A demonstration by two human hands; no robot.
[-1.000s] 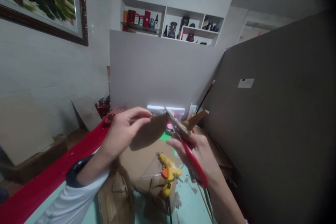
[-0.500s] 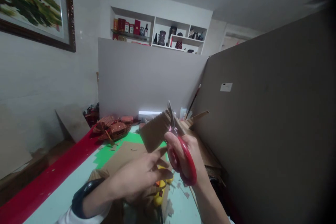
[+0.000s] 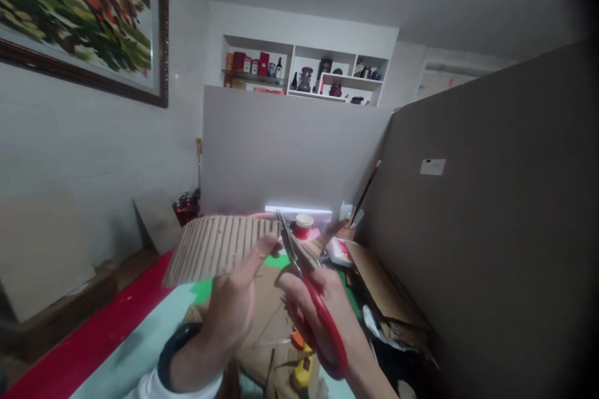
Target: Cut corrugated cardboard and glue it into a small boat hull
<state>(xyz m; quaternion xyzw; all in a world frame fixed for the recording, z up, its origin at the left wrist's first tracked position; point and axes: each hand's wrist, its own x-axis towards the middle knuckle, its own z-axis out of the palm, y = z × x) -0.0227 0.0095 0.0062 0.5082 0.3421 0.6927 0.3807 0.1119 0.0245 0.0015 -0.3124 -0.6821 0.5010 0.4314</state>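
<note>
My left hand (image 3: 236, 293) grips a ribbed piece of corrugated cardboard (image 3: 213, 246) near its right end, thumb on top. The cardboard curves out to the left, its ridges facing me. In my right hand (image 3: 322, 305) are red-handled scissors (image 3: 322, 324), their blades pointing up and away at the cardboard's right edge. The blades look nearly together; whether cardboard lies between them I cannot tell. A narrow brown cardboard strip (image 3: 306, 257) shows beside the blades, close to my right fingers. Beneath my hands is a yellow tool (image 3: 303, 371) whose kind is unclear.
A brown sheet (image 3: 271, 280) lies over green on the pale table. Behind stands a red-and-white cup (image 3: 304, 226). Flat cardboard (image 3: 386, 280) is stacked at the right, by a tall grey panel (image 3: 491, 230). A red strip (image 3: 107, 318) runs along the left edge.
My left hand, spread and apart from the cardboard before, now grips it. The cardboard has swung left, showing its ribbed side. The scissors stay in my right hand, and the view has shifted.
</note>
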